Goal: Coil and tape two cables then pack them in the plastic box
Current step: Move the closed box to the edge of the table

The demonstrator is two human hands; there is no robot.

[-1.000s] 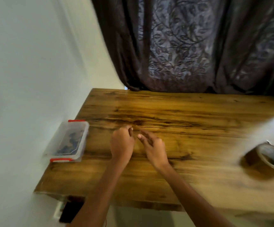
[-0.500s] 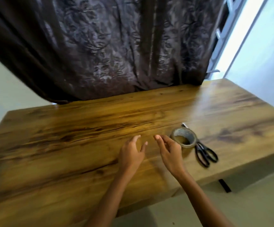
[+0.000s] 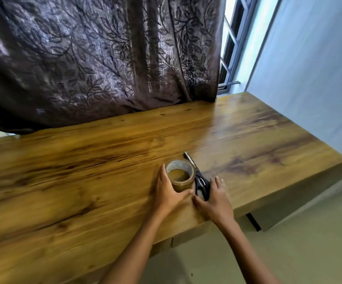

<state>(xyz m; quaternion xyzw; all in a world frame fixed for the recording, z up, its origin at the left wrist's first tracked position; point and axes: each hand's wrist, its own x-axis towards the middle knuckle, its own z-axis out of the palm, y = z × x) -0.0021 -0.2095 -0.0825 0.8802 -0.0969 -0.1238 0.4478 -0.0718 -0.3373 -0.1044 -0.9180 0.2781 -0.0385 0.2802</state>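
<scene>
A brown round packing-tape roll point(image 3: 179, 175) on the wooden counter point(image 3: 84, 181) is being cupped by the curled left hand point(image 3: 168, 191). Black-handled steel scissors point(image 3: 201, 184) just right of it are being touched by the flat, open right hand point(image 3: 215, 199) — cables and plastic box out of view, so taping is likely not yet finished.

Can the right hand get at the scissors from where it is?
Probably yes: the right hand lies at the handles of the scissors, with nothing between; the left hand cups the tape roll beside them.

Daylight from the window point(image 3: 229, 46) at right, glare across the tabletop point(image 3: 237, 119), soft blur, wide-angle bending at edges.
</scene>
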